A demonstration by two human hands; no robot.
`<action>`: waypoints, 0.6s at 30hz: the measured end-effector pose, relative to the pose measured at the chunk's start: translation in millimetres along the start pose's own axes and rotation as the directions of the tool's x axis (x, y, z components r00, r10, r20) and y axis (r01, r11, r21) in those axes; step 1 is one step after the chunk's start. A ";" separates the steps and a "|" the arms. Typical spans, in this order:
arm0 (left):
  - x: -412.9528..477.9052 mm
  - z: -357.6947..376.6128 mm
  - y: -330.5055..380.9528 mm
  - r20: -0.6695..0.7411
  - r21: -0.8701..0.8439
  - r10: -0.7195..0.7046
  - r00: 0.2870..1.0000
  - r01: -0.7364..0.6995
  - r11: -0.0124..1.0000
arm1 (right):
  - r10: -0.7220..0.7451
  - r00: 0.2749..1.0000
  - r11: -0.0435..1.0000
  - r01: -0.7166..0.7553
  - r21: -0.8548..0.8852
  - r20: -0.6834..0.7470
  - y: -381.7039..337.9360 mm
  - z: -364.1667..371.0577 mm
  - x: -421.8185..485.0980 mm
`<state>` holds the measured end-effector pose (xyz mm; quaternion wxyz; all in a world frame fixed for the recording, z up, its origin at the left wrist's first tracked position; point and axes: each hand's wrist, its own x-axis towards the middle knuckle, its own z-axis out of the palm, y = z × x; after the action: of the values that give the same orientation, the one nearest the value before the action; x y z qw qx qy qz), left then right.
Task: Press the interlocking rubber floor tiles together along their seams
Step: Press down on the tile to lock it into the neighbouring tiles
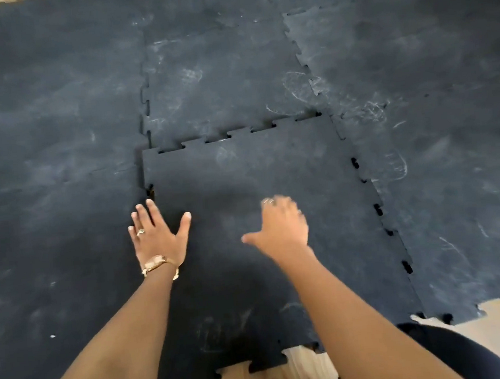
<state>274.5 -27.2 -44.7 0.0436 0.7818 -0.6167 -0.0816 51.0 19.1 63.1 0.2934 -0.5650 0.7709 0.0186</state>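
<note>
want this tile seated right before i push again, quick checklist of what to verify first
1. Near tile lined up with its neighbours: ok, tabs face their slots.
2. Far seam closed: not ok, the edge sits raised with gaps.
3. Right seam closed: not ok, open holes show along it.
4. Left seam closed: not ok, a gap shows just past the fingers.
5. Left hand flat near the left seam: ok.
6. Right hand planted: cannot tell, blurred.
</note>
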 end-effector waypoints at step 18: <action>-4.4 -3.5 2.6 -0.045 0.033 0.051 0.998 -0.050 0.998 | 0.110 0.991 0.922 -0.130 -0.366 -0.074 152.7 -32.5 52.7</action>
<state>271.7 -23.6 -40.5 0.0473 0.7683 -0.6362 -0.0529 -107.7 17.1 18.8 0.1602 -0.5621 0.7941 0.1666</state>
